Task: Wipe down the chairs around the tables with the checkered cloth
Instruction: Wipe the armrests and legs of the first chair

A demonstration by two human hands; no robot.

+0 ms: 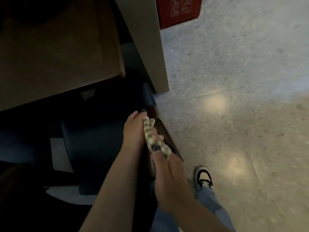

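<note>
The left hand (133,129) reaches forward along the top edge of a chair (160,131). Its fingers are extended and lie on the edge, and they press one end of the checkered cloth (153,139) against it. The fingertips are in shadow, so I cannot tell if they curl around the edge.

The right hand (167,174) is nearer to the person, just behind the left one. It pinches the near end of the cloth; the fabric comes out from between its curled fingers.

The cloth is bunched into a long narrow strip, green and cream in colour. Its long axis follows the chair edge, from the right hand up and slightly to the left toward the left hand's fingers. It lies on the brown top edge of the chair, between the two hands and touching both.

The chair has a dark blue seat (100,141) to the left of the hands, in deep shadow. Above it is a wooden table (58,56), and beside the table stands a pale beige panel (150,47).

To the right is a light speckled floor (242,97). A red box (178,10) stands on the floor at the top. Near the bottom a black and white shoe (204,178) and a blue jeans leg (210,203) are visible.
</note>
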